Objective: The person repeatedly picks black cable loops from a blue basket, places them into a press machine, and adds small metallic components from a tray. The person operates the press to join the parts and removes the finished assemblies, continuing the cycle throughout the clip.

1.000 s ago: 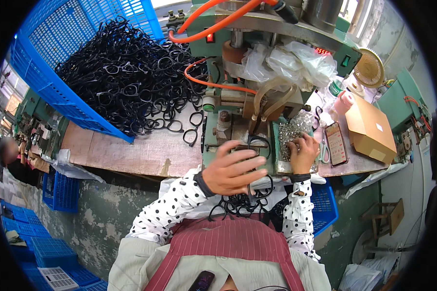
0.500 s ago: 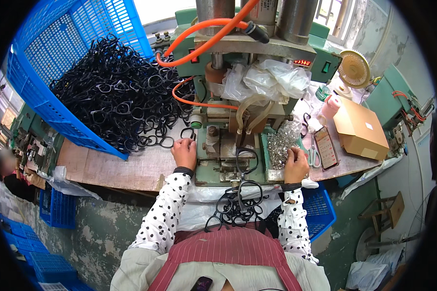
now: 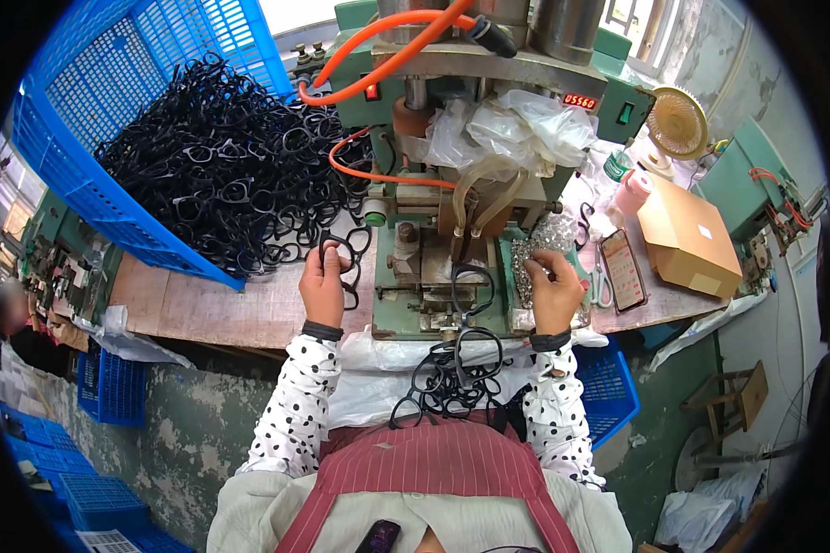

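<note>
My left hand (image 3: pixel 323 290) is closed, its thumb and fingers pinching a black eyeglass frame (image 3: pixel 358 267) over the table, left of the press. My right hand (image 3: pixel 557 293) has its fingers bent together at the edge of a heap of tiny shiny metal parts (image 3: pixel 523 267); whatever sits between the fingertips is too small to make out. Between my hands stands a green press machine (image 3: pixel 406 323). Another black eyeglass frame (image 3: pixel 456 293) is at its front, one rim hanging over the edge. Below it, several dark frames (image 3: pixel 443 387) lie in a pile on white plastic at my lap.
A tipped blue crate (image 3: pixel 148 235) spills a large heap of black eyeglass frames (image 3: pixel 240 184) at the left. On the right are scissors (image 3: pixel 601 288), a phone (image 3: pixel 623 269), a cardboard box (image 3: pixel 690 241) and a small fan (image 3: pixel 677 122). Orange hoses (image 3: pixel 378 55) cross the press.
My left hand has moved left and up, lifting an eyeglass frame off the table. My right hand has shifted slightly forward and left, onto the metal parts.
</note>
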`<state>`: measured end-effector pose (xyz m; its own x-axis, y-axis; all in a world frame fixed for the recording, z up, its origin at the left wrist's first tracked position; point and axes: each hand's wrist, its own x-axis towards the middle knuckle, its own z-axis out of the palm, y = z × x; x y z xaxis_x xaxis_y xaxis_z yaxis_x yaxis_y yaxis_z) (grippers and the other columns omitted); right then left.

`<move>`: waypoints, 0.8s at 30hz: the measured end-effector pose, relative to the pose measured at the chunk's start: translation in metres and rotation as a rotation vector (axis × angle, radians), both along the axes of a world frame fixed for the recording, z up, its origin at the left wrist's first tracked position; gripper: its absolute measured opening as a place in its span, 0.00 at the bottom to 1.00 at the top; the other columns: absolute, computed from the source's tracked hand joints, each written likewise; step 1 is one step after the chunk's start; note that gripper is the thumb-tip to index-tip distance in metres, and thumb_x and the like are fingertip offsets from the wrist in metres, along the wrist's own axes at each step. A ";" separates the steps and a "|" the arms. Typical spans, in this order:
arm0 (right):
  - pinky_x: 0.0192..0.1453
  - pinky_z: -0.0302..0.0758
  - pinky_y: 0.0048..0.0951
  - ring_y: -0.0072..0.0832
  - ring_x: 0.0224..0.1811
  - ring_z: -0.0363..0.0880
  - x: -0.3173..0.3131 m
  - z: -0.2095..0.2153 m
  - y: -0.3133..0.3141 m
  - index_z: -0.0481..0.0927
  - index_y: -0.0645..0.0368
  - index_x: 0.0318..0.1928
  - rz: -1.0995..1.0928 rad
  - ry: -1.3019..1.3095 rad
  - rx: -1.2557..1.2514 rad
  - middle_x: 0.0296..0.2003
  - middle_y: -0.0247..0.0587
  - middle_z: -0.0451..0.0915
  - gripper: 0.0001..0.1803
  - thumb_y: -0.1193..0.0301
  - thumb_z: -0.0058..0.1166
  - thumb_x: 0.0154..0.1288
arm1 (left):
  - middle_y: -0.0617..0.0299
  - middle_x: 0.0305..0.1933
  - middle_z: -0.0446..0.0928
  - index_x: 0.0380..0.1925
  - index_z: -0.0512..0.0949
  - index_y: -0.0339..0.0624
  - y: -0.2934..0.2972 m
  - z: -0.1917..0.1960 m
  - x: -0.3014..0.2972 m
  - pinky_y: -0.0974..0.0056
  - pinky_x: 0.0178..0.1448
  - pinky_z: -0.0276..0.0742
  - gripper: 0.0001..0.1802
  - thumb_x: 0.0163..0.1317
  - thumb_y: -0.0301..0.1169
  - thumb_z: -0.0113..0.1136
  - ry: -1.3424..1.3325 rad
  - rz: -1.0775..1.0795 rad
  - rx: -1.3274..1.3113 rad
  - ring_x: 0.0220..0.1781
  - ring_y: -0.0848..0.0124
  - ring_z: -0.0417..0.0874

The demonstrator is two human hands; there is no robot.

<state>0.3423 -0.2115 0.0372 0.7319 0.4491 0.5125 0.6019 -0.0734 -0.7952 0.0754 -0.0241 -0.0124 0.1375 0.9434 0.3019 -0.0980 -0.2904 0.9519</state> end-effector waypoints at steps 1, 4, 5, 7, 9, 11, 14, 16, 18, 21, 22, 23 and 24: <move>0.37 0.73 0.29 0.30 0.31 0.78 -0.008 0.009 0.000 0.85 0.59 0.34 0.102 0.087 0.045 0.31 0.39 0.84 0.06 0.77 0.64 0.53 | 0.63 0.34 0.80 0.49 0.76 0.37 -0.007 0.009 0.003 0.71 0.43 0.72 0.14 0.73 0.35 0.49 0.030 0.033 0.019 0.34 0.78 0.76; 0.36 0.72 0.23 0.21 0.31 0.76 -0.033 0.041 -0.003 0.86 0.63 0.37 0.330 0.189 0.138 0.32 0.39 0.84 0.09 0.78 0.64 0.52 | 0.63 0.35 0.79 0.44 0.78 0.36 -0.030 0.037 0.012 0.72 0.41 0.71 0.13 0.73 0.34 0.50 0.085 0.099 0.093 0.33 0.77 0.74; 0.37 0.72 0.23 0.21 0.31 0.77 -0.040 0.047 -0.001 0.86 0.63 0.37 0.348 0.237 0.109 0.32 0.39 0.84 0.09 0.79 0.64 0.52 | 0.63 0.35 0.79 0.44 0.77 0.36 -0.037 0.044 0.014 0.71 0.41 0.72 0.13 0.73 0.34 0.50 0.098 0.092 0.118 0.33 0.77 0.74; 0.37 0.73 0.22 0.20 0.31 0.77 -0.052 0.056 0.006 0.86 0.63 0.36 0.386 0.331 0.050 0.32 0.38 0.84 0.09 0.79 0.64 0.52 | 0.63 0.34 0.79 0.43 0.77 0.36 -0.050 0.057 0.017 0.71 0.40 0.72 0.12 0.72 0.35 0.51 0.122 0.081 0.169 0.33 0.77 0.74; 0.37 0.74 0.22 0.19 0.31 0.78 -0.054 0.052 0.015 0.83 0.66 0.40 0.421 0.378 0.048 0.32 0.38 0.84 0.13 0.79 0.65 0.51 | 0.61 0.35 0.80 0.44 0.77 0.36 -0.060 0.061 0.018 0.69 0.40 0.73 0.12 0.72 0.34 0.51 0.118 0.053 0.265 0.33 0.75 0.76; 0.36 0.74 0.23 0.19 0.30 0.78 -0.058 0.052 0.024 0.81 0.67 0.42 0.430 0.424 0.069 0.31 0.40 0.83 0.16 0.79 0.66 0.50 | 0.59 0.36 0.80 0.44 0.77 0.36 -0.071 0.075 0.020 0.69 0.40 0.73 0.11 0.72 0.33 0.51 0.160 0.066 0.385 0.34 0.72 0.77; 0.35 0.75 0.24 0.21 0.30 0.79 -0.066 0.065 0.026 0.74 0.66 0.48 0.417 0.347 0.040 0.30 0.41 0.83 0.24 0.78 0.67 0.50 | 0.57 0.39 0.79 0.46 0.76 0.34 -0.072 0.097 0.022 0.70 0.42 0.73 0.12 0.72 0.33 0.51 0.136 -0.025 0.670 0.34 0.73 0.76; 0.35 0.75 0.23 0.22 0.29 0.79 -0.069 0.068 0.028 0.72 0.66 0.49 0.387 0.326 0.027 0.30 0.41 0.83 0.25 0.78 0.67 0.50 | 0.57 0.39 0.80 0.45 0.76 0.34 -0.073 0.121 0.028 0.72 0.43 0.72 0.13 0.71 0.34 0.54 0.103 -0.069 0.757 0.34 0.76 0.77; 0.35 0.75 0.23 0.21 0.29 0.79 -0.071 0.065 0.031 0.70 0.66 0.51 0.358 0.318 0.023 0.30 0.42 0.83 0.27 0.78 0.67 0.50 | 0.58 0.38 0.80 0.45 0.76 0.34 -0.076 0.142 0.031 0.72 0.43 0.73 0.12 0.71 0.34 0.54 0.223 -0.036 0.560 0.34 0.76 0.78; 0.35 0.74 0.21 0.20 0.30 0.79 -0.074 0.051 0.033 0.69 0.67 0.51 0.365 0.511 0.167 0.30 0.45 0.83 0.27 0.79 0.66 0.50 | 0.62 0.36 0.81 0.44 0.77 0.36 -0.066 0.156 0.043 0.72 0.42 0.73 0.11 0.72 0.33 0.53 0.044 -0.161 0.391 0.35 0.76 0.80; 0.35 0.74 0.20 0.19 0.31 0.78 -0.075 0.048 0.035 0.68 0.67 0.51 0.379 0.540 0.252 0.30 0.46 0.83 0.27 0.81 0.65 0.50 | 0.62 0.37 0.81 0.44 0.77 0.36 -0.067 0.159 0.044 0.72 0.42 0.73 0.11 0.72 0.33 0.53 0.008 -0.179 0.376 0.36 0.76 0.81; 0.35 0.74 0.20 0.19 0.31 0.79 -0.076 0.047 0.037 0.68 0.67 0.51 0.371 0.516 0.260 0.30 0.45 0.83 0.27 0.82 0.65 0.50 | 0.63 0.37 0.81 0.44 0.77 0.36 -0.067 0.161 0.045 0.73 0.42 0.73 0.11 0.73 0.33 0.52 -0.028 -0.198 0.360 0.37 0.76 0.81; 0.35 0.74 0.20 0.20 0.31 0.79 -0.078 0.044 0.037 0.67 0.67 0.51 0.362 0.497 0.265 0.30 0.45 0.83 0.27 0.82 0.64 0.50 | 0.62 0.38 0.81 0.45 0.77 0.37 -0.067 0.162 0.042 0.72 0.42 0.74 0.11 0.72 0.33 0.52 0.003 -0.201 0.355 0.39 0.76 0.82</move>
